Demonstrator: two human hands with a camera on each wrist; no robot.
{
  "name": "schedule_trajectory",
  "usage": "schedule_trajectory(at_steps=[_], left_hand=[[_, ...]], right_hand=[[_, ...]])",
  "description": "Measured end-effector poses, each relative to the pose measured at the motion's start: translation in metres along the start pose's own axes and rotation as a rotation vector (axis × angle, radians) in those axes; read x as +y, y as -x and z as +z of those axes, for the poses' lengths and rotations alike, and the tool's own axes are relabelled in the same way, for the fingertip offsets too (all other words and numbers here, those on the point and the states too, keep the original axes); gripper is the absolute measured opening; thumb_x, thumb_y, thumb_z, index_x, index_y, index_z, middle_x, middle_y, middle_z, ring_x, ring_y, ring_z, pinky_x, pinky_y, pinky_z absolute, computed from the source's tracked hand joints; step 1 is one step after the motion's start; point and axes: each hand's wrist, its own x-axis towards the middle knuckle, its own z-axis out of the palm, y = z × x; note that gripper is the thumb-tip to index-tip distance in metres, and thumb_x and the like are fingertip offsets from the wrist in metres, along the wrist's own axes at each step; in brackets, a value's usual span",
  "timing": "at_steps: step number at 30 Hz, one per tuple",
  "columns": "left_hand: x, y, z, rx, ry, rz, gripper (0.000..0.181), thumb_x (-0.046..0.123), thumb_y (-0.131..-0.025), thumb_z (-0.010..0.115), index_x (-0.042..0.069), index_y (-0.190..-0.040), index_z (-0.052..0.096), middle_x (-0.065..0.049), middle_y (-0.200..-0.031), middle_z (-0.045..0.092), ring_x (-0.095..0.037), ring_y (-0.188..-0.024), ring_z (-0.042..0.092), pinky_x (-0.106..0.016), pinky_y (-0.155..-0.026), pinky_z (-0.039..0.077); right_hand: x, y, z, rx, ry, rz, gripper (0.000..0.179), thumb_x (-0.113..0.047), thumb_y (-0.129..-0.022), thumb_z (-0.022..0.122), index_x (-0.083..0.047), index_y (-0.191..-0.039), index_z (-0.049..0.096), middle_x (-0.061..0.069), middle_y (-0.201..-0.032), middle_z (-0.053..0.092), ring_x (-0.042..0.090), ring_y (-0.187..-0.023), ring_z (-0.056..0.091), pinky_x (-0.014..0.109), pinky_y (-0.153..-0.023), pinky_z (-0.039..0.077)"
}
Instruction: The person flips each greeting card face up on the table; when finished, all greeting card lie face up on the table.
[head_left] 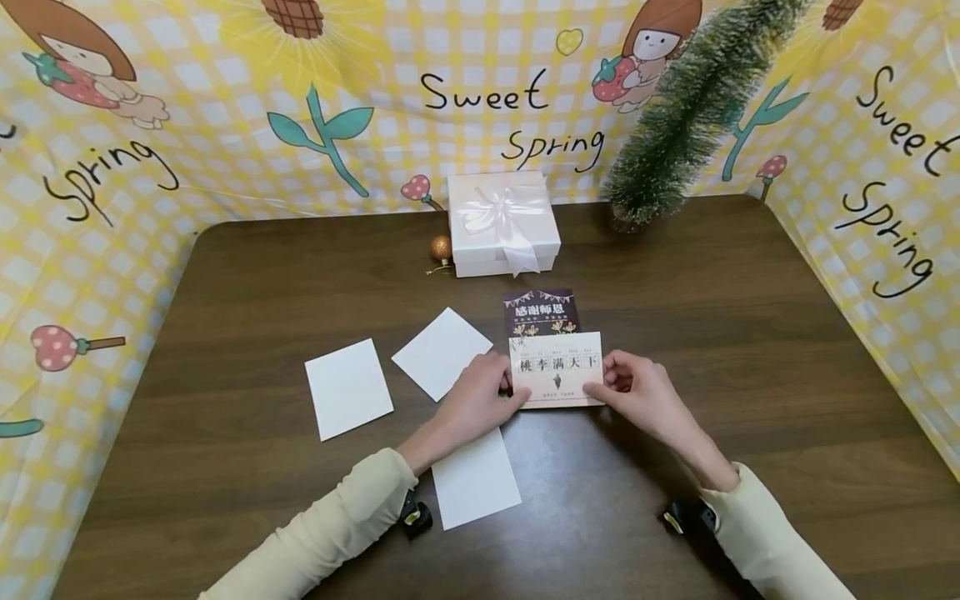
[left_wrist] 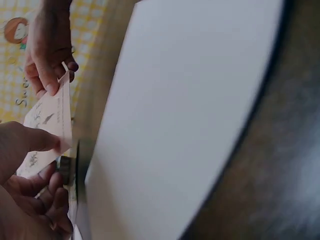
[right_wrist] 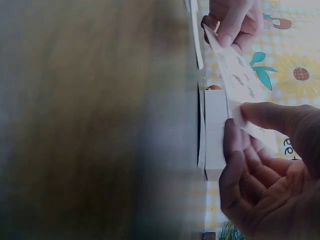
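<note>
A cream card [head_left: 557, 367] printed with large dark characters is held between both hands in the head view. My left hand [head_left: 482, 393] pinches its left edge, thumb on the front face. At the opposite edge my right hand [head_left: 648, 396] pinches it the same way. Both wrist views show the card [left_wrist: 47, 117] raised at a slant, gripped by thumb and fingers at each end. A dark purple card [head_left: 540, 307] with pale lettering and yellow flowers lies just behind, its near part hidden by the cream card.
White square cards lie left [head_left: 348, 389], by the left hand [head_left: 431, 354] and under the left forearm [head_left: 480, 483]. Behind stand a white gift box [head_left: 502, 225] with a ribbon bow, an orange-gold ball [head_left: 441, 248] and a small green tree [head_left: 675, 125], before a yellow checked cloth [head_left: 225, 150].
</note>
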Motion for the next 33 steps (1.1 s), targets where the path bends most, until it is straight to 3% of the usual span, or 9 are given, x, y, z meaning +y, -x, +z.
schedule_trajectory(at_steps=[6, 16, 24, 28, 33], left_hand=[[0.002, 0.002, 0.007, -0.029, -0.191, 0.023, 0.019, 0.030, -0.087, 0.070, 0.013, -0.080, 0.065, -0.003, -0.079, 0.055, -0.023, -0.078, 0.049, -0.036, -0.069, 0.041], [0.007, 0.004, 0.009, -0.068, -0.366, -0.001, 0.037, 0.039, -0.090, 0.067, 0.013, -0.068, 0.052, -0.016, -0.093, 0.050, -0.030, -0.089, 0.044, -0.040, -0.072, 0.038], [0.011, 0.003, 0.007, -0.062, -0.524, 0.002, 0.044, 0.047, -0.087, 0.068, 0.003, -0.091, 0.066, -0.018, -0.096, 0.054, -0.032, -0.095, 0.050, -0.042, -0.074, 0.043], [0.010, 0.005, 0.003, -0.059, -0.528, 0.022, 0.044, 0.047, -0.089, 0.066, 0.003, -0.091, 0.064, -0.017, -0.093, 0.054, -0.031, -0.093, 0.051, -0.040, -0.072, 0.043], [0.001, 0.006, -0.016, -0.021, -0.416, 0.109, 0.028, 0.031, -0.093, 0.062, 0.005, -0.085, 0.056, -0.013, -0.086, 0.051, -0.029, -0.083, 0.048, -0.038, -0.066, 0.040]], right_hand=[[0.005, 0.002, 0.002, -0.081, 0.067, 0.040, 0.019, -0.016, -0.085, 0.075, -0.007, -0.082, 0.059, -0.002, -0.066, 0.062, 0.010, -0.056, 0.054, 0.024, -0.055, 0.041], [0.002, -0.006, -0.001, -0.203, 0.305, 0.075, 0.022, -0.028, -0.085, 0.073, -0.010, -0.080, 0.062, -0.005, -0.064, 0.060, 0.011, -0.057, 0.051, 0.028, -0.055, 0.041], [-0.007, -0.011, -0.001, -0.269, 0.439, 0.077, 0.028, -0.032, -0.085, 0.073, -0.013, -0.071, 0.056, -0.001, -0.062, 0.052, 0.015, -0.055, 0.047, 0.030, -0.051, 0.036], [-0.012, -0.012, -0.002, -0.279, 0.445, 0.067, 0.028, -0.033, -0.086, 0.072, -0.014, -0.072, 0.056, -0.002, -0.062, 0.052, 0.014, -0.055, 0.047, 0.030, -0.051, 0.036], [-0.024, -0.017, -0.007, -0.223, 0.389, -0.008, 0.024, -0.032, -0.090, 0.069, -0.012, -0.080, 0.061, -0.003, -0.062, 0.053, 0.012, -0.054, 0.046, 0.029, -0.051, 0.038]])
